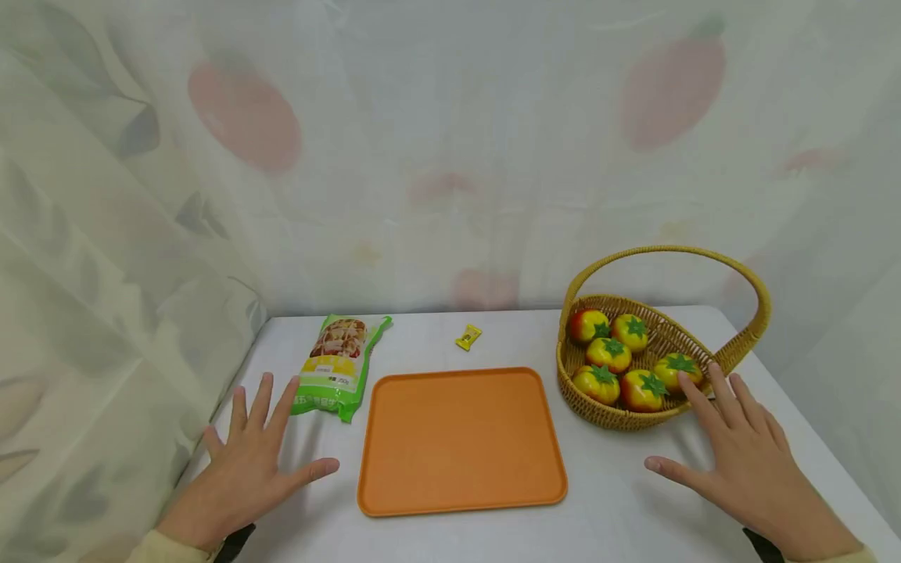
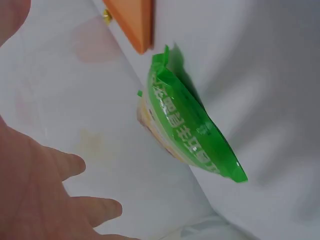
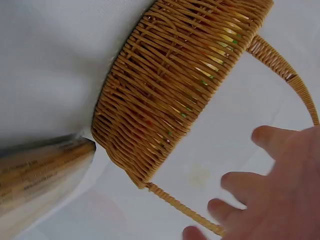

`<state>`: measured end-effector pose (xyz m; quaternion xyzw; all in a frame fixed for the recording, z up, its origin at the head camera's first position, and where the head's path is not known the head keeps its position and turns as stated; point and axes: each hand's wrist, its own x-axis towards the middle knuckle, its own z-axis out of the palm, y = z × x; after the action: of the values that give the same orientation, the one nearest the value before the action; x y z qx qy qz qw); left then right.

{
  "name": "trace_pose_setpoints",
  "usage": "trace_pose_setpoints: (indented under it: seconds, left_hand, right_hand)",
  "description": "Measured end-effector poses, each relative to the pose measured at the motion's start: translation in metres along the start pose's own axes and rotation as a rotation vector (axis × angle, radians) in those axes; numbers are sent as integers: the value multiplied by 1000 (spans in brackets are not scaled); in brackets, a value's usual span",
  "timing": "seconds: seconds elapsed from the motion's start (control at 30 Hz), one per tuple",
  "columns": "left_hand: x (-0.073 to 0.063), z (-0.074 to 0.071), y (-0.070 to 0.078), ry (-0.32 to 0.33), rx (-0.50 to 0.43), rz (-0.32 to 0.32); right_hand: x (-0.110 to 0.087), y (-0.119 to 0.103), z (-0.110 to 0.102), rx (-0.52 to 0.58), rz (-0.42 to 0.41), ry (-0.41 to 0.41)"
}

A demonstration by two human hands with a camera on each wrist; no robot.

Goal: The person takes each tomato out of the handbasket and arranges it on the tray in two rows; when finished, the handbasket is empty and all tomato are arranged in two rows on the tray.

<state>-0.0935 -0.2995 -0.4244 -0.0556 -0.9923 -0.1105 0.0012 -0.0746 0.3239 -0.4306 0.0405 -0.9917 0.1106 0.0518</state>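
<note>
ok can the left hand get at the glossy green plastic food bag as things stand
Probably yes: the left hand is empty and spread wide near the glossy green plastic food bag, and nothing seems to block the way between them.

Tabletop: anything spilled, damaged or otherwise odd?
Nothing looks spilled or damaged. One oddity: a printed package close to the wicker basket. The right wrist view shows it, but I can't make it out in the head view, probably because the right hand covers it.
</note>
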Motion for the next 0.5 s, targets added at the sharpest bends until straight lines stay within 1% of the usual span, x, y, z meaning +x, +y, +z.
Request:
trace_pose_setpoints:
  seconds: [0.1, 0.17, 0.23, 0.3, 0.43, 0.5]
  left_hand:
    - [6, 2, 6, -15, -95, 20]
    - [12, 6, 12, -25, -162, 35]
    - [18, 11, 17, -42, -223, 47]
    - [25, 17, 23, -67, -304, 46]
    - [38, 26, 35, -147, -447, -12]
    - [43, 30, 41, -183, -495, -54]
  right_hand:
    - [6, 3, 0, 74, -67, 70]
    - [13, 6, -1, 136, -101, 102]
    - [20, 8, -2, 183, -112, 103]
    - [29, 10, -6, 201, -127, 95]
    - [49, 14, -18, 171, -153, 54]
    - [58, 16, -23, 152, -165, 26]
